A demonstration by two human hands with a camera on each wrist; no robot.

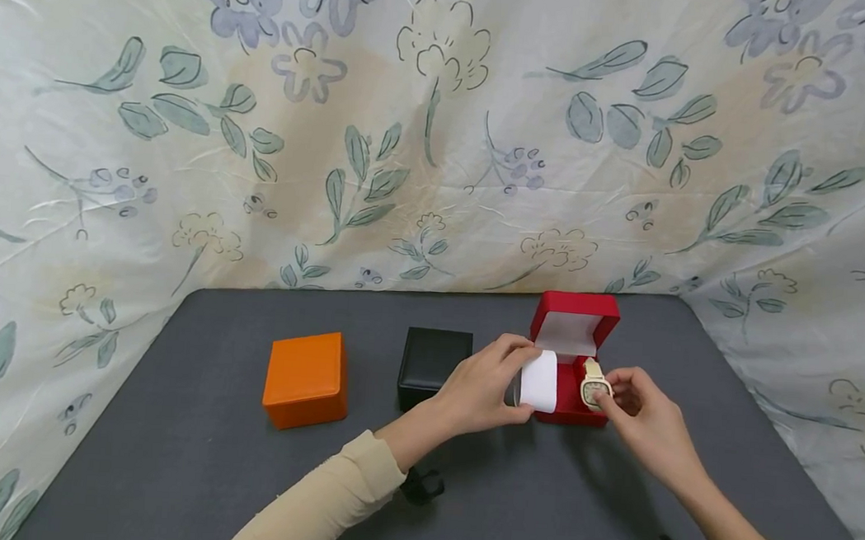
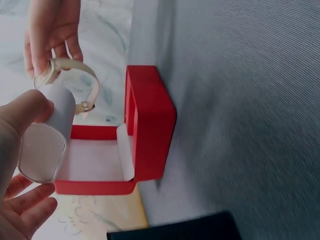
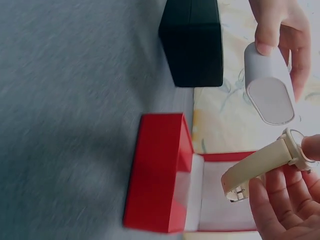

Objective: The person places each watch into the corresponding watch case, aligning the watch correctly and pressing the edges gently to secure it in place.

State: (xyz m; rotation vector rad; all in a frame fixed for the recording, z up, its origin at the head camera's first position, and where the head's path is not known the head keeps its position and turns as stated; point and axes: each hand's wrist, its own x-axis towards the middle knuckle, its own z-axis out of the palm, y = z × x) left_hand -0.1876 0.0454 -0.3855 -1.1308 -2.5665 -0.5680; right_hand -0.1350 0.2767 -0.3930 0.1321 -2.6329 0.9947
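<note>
My left hand (image 1: 479, 388) grips a white watch cushion (image 1: 540, 381), a rounded roll with flat ends, between thumb and fingers. In my right hand (image 1: 649, 428), thumb and fingers pinch a cream wristwatch (image 1: 595, 387) by its case. Its strap is buckled into a loop, which hangs free of the cushion in the right wrist view, where the cushion (image 3: 270, 82) is apart from the watch (image 3: 262, 162). Both are held over a red watch box (image 1: 576, 304) with its lid raised and a white lining inside the lid.
A black box (image 1: 436, 361) stands closed, left of the red one and partly behind my left hand. Farther left sits a closed orange box (image 1: 305, 378). The grey tabletop (image 1: 205, 454) meets a floral cloth (image 1: 438, 179) at its back and sides.
</note>
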